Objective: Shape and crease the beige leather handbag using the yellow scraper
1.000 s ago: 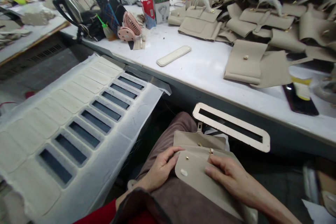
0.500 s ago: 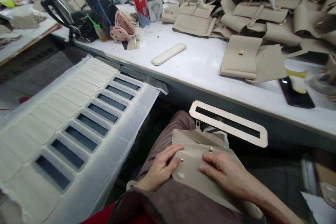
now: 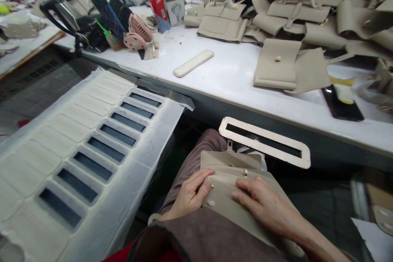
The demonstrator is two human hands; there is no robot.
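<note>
A beige handbag (image 3: 221, 196), partly assembled, lies across my lap with small gold fittings and bits of white wrapping on it. My left hand (image 3: 192, 194) grips its left edge, thumb on top near a gold stud and forefinger stretched along the fold. On the right side of the same bag, my right hand (image 3: 265, 202) holds the panel with bent fingers and the thumb pressed on the surface. What the other fingers do underneath is hidden. Just beyond the bag is a cream oblong frame (image 3: 260, 146) with a long slot.
At left, a white sheet (image 3: 147, 143) carries rows of cream oblong pieces and dark slots. The table holds a cream strip (image 3: 193, 63), another beige bag (image 3: 278, 63), a phone (image 3: 344, 106), a pink fan (image 3: 138, 32), a red-labelled bottle (image 3: 158, 8) and heaped bags (image 3: 299, 12).
The view has shifted slightly, so the table things sit a little further left and higher. Both hands keep nearly the same hold on the handbag.
</note>
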